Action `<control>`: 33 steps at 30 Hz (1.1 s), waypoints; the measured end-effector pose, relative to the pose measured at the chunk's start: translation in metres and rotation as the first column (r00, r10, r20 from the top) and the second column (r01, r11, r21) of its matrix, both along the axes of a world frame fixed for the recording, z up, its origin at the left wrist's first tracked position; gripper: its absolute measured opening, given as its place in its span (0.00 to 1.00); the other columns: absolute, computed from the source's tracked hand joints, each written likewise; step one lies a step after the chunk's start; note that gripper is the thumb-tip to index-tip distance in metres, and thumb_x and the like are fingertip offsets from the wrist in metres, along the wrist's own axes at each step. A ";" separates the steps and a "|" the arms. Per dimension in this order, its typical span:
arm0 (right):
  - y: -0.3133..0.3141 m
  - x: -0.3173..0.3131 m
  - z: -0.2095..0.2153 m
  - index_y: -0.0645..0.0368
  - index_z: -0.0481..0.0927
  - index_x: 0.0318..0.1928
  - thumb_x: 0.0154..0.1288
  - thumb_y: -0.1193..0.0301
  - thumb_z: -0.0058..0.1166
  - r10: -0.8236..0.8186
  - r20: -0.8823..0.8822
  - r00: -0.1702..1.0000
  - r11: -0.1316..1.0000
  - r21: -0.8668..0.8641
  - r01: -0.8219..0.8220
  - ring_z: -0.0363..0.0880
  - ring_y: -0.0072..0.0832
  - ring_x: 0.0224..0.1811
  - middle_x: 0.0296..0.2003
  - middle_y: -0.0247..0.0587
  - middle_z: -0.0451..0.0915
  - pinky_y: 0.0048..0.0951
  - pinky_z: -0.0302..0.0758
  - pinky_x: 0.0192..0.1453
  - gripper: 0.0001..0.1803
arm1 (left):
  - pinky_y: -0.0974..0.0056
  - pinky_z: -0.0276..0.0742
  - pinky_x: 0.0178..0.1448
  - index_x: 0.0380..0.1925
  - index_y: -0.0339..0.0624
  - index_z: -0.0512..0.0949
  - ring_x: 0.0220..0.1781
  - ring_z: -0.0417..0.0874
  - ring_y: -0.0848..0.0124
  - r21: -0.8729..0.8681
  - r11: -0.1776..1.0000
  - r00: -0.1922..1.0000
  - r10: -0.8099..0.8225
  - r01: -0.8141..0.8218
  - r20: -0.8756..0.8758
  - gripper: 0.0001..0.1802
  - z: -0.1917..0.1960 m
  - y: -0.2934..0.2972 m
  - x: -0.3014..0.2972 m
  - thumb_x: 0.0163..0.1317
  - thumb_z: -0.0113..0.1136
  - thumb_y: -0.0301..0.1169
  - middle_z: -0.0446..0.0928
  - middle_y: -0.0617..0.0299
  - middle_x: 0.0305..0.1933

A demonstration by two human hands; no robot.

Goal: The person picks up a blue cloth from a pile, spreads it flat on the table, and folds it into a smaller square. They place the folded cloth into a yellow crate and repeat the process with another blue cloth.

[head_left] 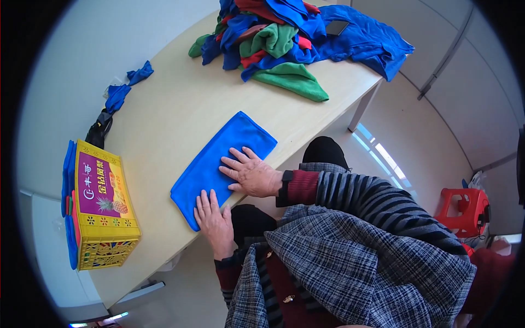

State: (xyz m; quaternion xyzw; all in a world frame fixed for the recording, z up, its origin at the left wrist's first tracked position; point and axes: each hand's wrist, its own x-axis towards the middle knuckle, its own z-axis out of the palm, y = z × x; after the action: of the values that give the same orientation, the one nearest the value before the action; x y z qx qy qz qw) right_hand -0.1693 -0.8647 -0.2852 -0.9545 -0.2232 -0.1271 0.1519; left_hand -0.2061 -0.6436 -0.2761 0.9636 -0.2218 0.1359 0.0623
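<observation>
A blue cloth (219, 145), folded into a flat long rectangle, lies at the table's near edge. My left hand (215, 224) rests on its near left end, fingers stretched out and pointing away from me. Flat on the middle of the cloth, near its right-hand edge, lies my right hand (250, 173) with its fingers spread. Neither hand grips anything; both press lightly on the fabric or just touch it, I cannot tell which.
A heap of blue, green and red cloths (273, 41) covers the table's far end, beside a blue jacket-like bundle (366, 41) with a dark flat device (337, 27). A yellow crate (109, 221) stands at left. Small blue cloths (116, 97) lie along the wall. A red stool (465, 210) is on the floor.
</observation>
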 end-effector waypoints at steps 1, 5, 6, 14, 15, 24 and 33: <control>-0.008 0.003 -0.002 0.53 0.67 0.74 0.76 0.43 0.42 -0.029 0.007 1.000 1.000 -0.003 0.029 0.54 0.49 0.80 0.75 0.45 0.63 0.57 0.47 0.81 0.36 | 0.44 0.52 0.80 0.73 0.41 0.65 0.80 0.60 0.49 0.006 1.000 1.000 0.018 -0.018 0.007 0.31 0.000 0.004 -0.001 0.73 0.54 0.39 0.63 0.48 0.78; -0.043 0.014 -0.006 0.52 0.70 0.72 0.75 0.45 0.46 -0.107 0.067 0.992 0.994 0.020 0.106 0.56 0.48 0.79 0.74 0.44 0.65 0.57 0.49 0.80 0.34 | 0.44 0.53 0.80 0.72 0.40 0.67 0.78 0.61 0.48 -0.037 0.998 0.999 0.046 -0.045 0.019 0.30 -0.003 0.011 0.005 0.73 0.55 0.38 0.64 0.46 0.77; -0.044 0.013 -0.006 0.52 0.72 0.71 0.74 0.46 0.48 -0.113 0.089 0.990 0.993 0.040 0.110 0.57 0.48 0.78 0.73 0.44 0.66 0.57 0.51 0.80 0.33 | 0.44 0.54 0.80 0.72 0.40 0.67 0.78 0.62 0.47 -0.054 0.996 0.997 0.070 -0.069 0.018 0.30 -0.005 0.016 0.002 0.73 0.55 0.37 0.64 0.46 0.76; -0.038 0.000 0.029 0.59 0.79 0.59 0.60 0.71 0.63 0.270 0.072 0.960 0.946 0.167 -0.279 0.70 0.47 0.69 0.63 0.49 0.76 0.48 0.66 0.72 0.24 | 0.47 0.69 0.68 0.53 0.37 0.81 0.63 0.76 0.49 -0.207 0.976 0.975 0.104 -0.062 0.199 0.20 0.003 0.056 -0.020 0.61 0.66 0.31 0.79 0.50 0.59; -0.043 -0.008 0.032 0.60 0.79 0.57 0.59 0.74 0.61 0.256 0.090 0.962 0.949 0.165 -0.268 0.72 0.48 0.67 0.61 0.49 0.77 0.48 0.67 0.71 0.23 | 0.49 0.72 0.65 0.51 0.37 0.81 0.61 0.78 0.52 -0.218 0.975 0.978 0.091 -0.050 0.185 0.19 0.006 0.049 -0.019 0.60 0.67 0.29 0.79 0.51 0.57; -0.035 -0.005 0.029 0.63 0.78 0.53 0.51 0.81 0.60 0.274 0.158 0.949 0.958 0.038 -0.283 0.75 0.49 0.53 0.49 0.48 0.77 0.48 0.72 0.60 0.25 | 0.57 0.72 0.59 0.38 0.41 0.77 0.51 0.75 0.60 -0.236 0.972 0.960 0.065 0.001 0.272 0.08 0.014 0.041 -0.018 0.57 0.61 0.27 0.72 0.58 0.42; -0.022 0.024 0.017 0.61 0.77 0.49 0.52 0.81 0.59 0.387 0.193 0.902 0.920 -0.022 -0.390 0.75 0.46 0.49 0.45 0.46 0.76 0.45 0.74 0.53 0.21 | 0.59 0.72 0.51 0.31 0.45 0.73 0.45 0.73 0.64 -0.159 0.986 0.947 0.005 0.049 0.322 0.05 -0.001 0.035 0.006 0.57 0.60 0.30 0.70 0.62 0.37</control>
State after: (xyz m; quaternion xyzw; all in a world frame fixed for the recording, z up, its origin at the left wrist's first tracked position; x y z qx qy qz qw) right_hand -0.1450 -0.8863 -0.2679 -0.8726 -0.4215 -0.1882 0.1598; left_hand -0.2002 -0.6090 -0.2774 0.9176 -0.2276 0.3081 0.1062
